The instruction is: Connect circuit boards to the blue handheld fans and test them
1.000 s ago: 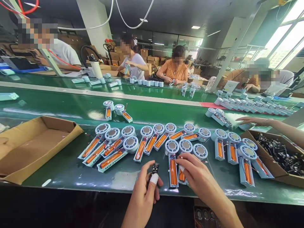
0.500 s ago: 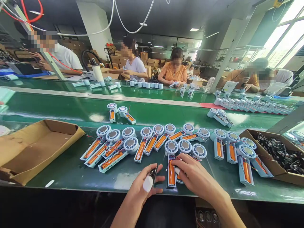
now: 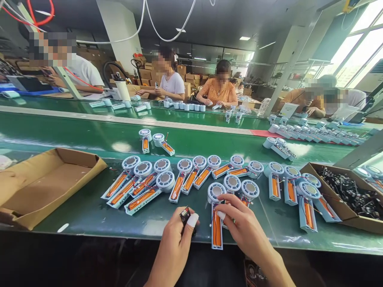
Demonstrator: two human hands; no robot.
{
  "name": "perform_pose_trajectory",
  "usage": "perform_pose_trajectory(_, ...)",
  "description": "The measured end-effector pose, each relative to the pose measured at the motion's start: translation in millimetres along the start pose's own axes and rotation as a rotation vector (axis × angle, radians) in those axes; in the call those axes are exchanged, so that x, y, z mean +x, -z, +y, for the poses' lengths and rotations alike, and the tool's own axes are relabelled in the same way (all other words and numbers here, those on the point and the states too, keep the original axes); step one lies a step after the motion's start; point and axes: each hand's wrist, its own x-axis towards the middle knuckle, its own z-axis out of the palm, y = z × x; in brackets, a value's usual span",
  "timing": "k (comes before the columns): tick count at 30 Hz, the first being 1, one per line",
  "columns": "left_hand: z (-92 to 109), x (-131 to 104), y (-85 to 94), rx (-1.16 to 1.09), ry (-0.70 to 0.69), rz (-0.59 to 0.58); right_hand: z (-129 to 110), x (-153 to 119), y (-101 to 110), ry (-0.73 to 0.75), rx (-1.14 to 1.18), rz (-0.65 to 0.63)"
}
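Observation:
My left hand (image 3: 176,239) is closed around a small black circuit board (image 3: 185,215), its thumb wearing a white finger cover. To the right, my right hand (image 3: 243,221) pinches at the upper part of a light-blue handheld fan body (image 3: 216,227), where thin wires run below its round head. An orange battery fills the open handle of this fan, which points toward me at the bench edge. Two more fan bodies (image 3: 250,189) lie just behind my right hand, partly hidden by it.
Several similar fan bodies (image 3: 184,165) lie in a row across the green bench. An open cardboard tray (image 3: 80,175) stands at left; a cardboard box of black circuit boards (image 3: 353,191) stands at right. Beyond the conveyor belt (image 3: 191,139), several co-workers (image 3: 220,87) sit handling parts.
The fan body under my right hand has slid toward me, over the bench edge. My left fingers have closed more around the circuit board. Two fans on the belt have shifted slightly right.

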Motion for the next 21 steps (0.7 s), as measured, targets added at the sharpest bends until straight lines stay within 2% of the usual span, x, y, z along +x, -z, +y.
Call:
perform_pose_trajectory(4, -6, -2, -8.8, -0.011, 0.065, -0.117, -9, -8, -12, 0.083, -0.057, 0.099)
perform_pose_trajectory(8, -14, -7, -17.7, -0.023, 0.108, -0.161, -13, -5, -19, 0.197, -0.049, 0.046)
perform_pose_trajectory(12, -10, -6, -18.1, -0.114, 0.119, -0.184, -7, 1, -23, 0.066, 0.078, 0.058)
perform_pose_trajectory(17, 0, -1, -16.6, -0.18, 0.192, -0.111, -6, 4, -21, -0.166, 0.314, 0.033)
perform_pose_trajectory(21, 7, 5, -19.8, -0.212, 0.138, -0.114, -8, 4, -19, -0.223, 0.439, 0.013)
